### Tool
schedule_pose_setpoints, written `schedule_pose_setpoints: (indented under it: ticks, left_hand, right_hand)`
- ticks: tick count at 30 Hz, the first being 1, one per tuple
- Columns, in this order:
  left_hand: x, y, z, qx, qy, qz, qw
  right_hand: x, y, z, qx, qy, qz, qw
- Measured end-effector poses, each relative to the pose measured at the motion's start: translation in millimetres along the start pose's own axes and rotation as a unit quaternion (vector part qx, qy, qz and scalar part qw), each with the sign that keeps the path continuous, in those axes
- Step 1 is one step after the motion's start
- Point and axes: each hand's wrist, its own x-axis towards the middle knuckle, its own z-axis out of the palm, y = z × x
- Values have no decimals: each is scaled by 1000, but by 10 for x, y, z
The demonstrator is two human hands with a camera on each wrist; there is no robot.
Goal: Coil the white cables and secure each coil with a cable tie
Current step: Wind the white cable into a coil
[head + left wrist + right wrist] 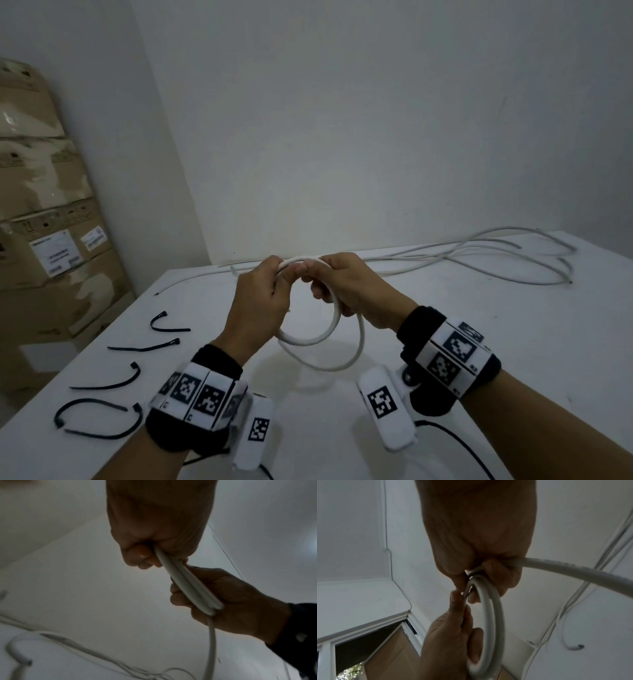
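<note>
The white cable coil point(318, 337), 2 loops held above the white table point(445, 359), is pinched at its top by left hand point(262, 301) and right hand point(352, 287); judged mid-coiling, next needing 1 of the 4 black cable ties point(102, 416) lying left of the coil.

Walls: plain white wall point(342, 120), meeting at a corner.
Bench: white bench point(496, 342) set against the wall.
Left side: stacked cardboard boxes point(41, 205) beside the bench.
Light: dim, even.
</note>
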Motion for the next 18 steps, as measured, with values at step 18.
schedule_pose_setpoints:
  ticks: [18]
  left_hand:
    - [-71,-44,-8,-86,65,-113,988]
  right_hand:
    - [72,40,96,43,102,-47,993]
